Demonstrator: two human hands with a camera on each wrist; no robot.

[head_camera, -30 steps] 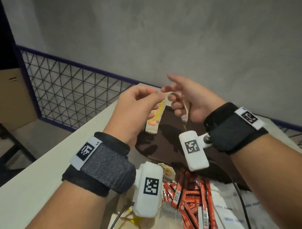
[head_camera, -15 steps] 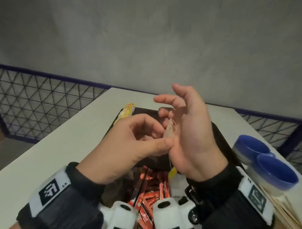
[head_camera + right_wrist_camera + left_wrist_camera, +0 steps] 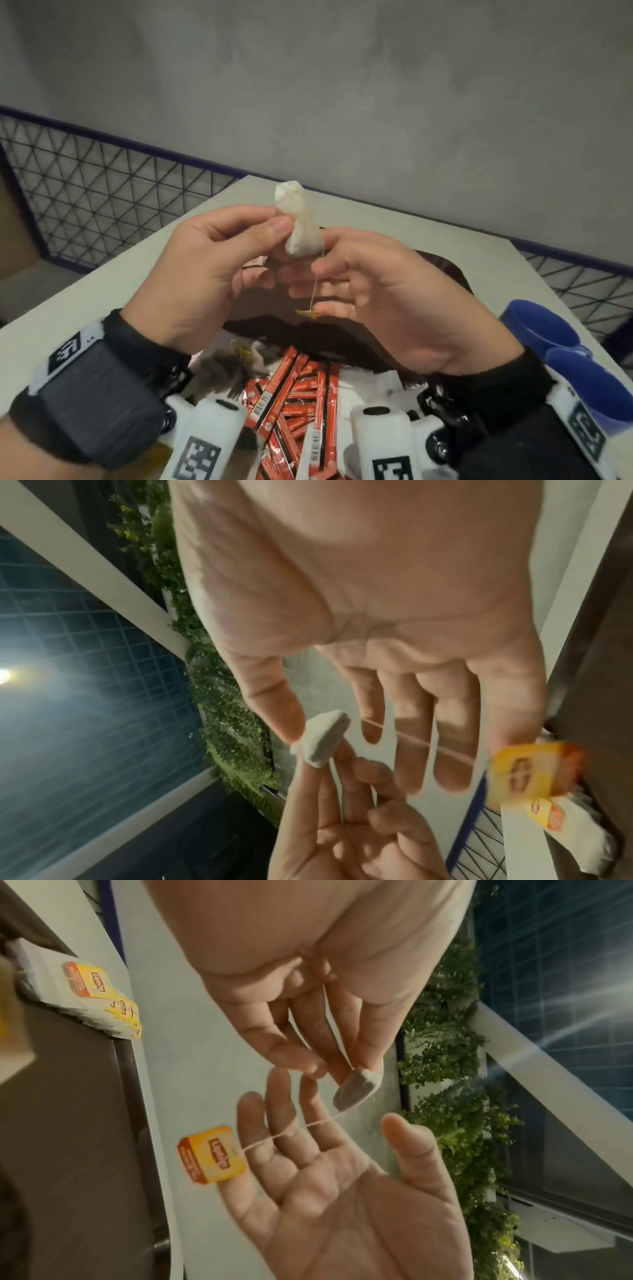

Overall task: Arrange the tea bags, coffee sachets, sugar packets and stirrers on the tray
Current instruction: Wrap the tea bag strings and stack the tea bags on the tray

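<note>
My left hand (image 3: pixel 284 226) pinches a white tea bag (image 3: pixel 298 219) between thumb and fingertips and holds it up over the dark brown tray (image 3: pixel 445 274). The bag's string runs down across the straight fingers of my right hand (image 3: pixel 308 277) to a yellow tag (image 3: pixel 308 312). In the left wrist view the right hand (image 3: pixel 308 1139) lies palm open under the tea bag (image 3: pixel 356 1091), with the tag (image 3: pixel 212 1154) beside its fingers. A row of tea bags (image 3: pixel 99 988) lies on the tray's far corner.
A pile of red coffee sachets (image 3: pixel 291 394) and white packets (image 3: pixel 376 380) lies near me on the white table (image 3: pixel 102 298). Two blue cups (image 3: pixel 534 325) stand at the right. A mesh railing (image 3: pixel 102 192) runs behind the table's far edges.
My left hand has lifted the tea bag higher, clear of my right palm. My right hand has turned and spread, and the string and tag now hang across its fingers.
</note>
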